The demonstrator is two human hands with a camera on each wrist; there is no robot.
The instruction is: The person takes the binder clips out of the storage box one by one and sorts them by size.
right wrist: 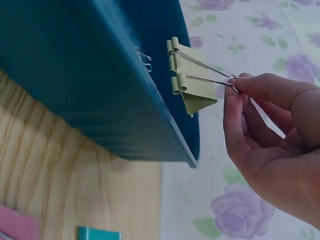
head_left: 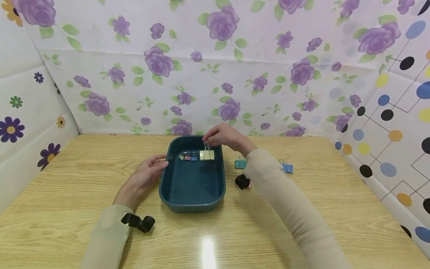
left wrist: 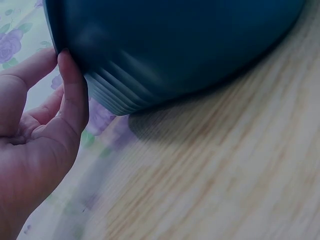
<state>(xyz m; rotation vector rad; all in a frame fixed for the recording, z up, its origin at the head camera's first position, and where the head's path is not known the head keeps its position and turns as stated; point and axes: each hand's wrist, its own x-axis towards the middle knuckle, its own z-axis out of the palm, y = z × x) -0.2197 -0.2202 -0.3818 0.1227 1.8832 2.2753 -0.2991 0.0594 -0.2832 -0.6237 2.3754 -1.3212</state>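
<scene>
A dark teal plastic tray (head_left: 191, 206) stands on the table. My left hand (head_left: 147, 174) holds its left rim, with a finger and thumb at the edge (left wrist: 56, 50). Over the tray's far right part, my right hand (head_left: 223, 137) pinches the wire handles of a large pale yellow binder clip (head_left: 206, 155). In the right wrist view the yellow clip (right wrist: 194, 80) hangs within the tray's walls, its handles between thumb and fingers. Small binder clips lie inside in a row: yellow (head_left: 181, 157), pink (head_left: 187, 158) and blue (head_left: 193, 158).
Right of the tray, larger binder clips lie on the wooden table (head_left: 134, 246): a teal one (head_left: 240, 164), a blue one (head_left: 287, 168) and a pink one (head_left: 248, 185), partly hidden by the black wrist camera (head_left: 242, 181). Flowered cloth (head_left: 188, 67) hangs behind.
</scene>
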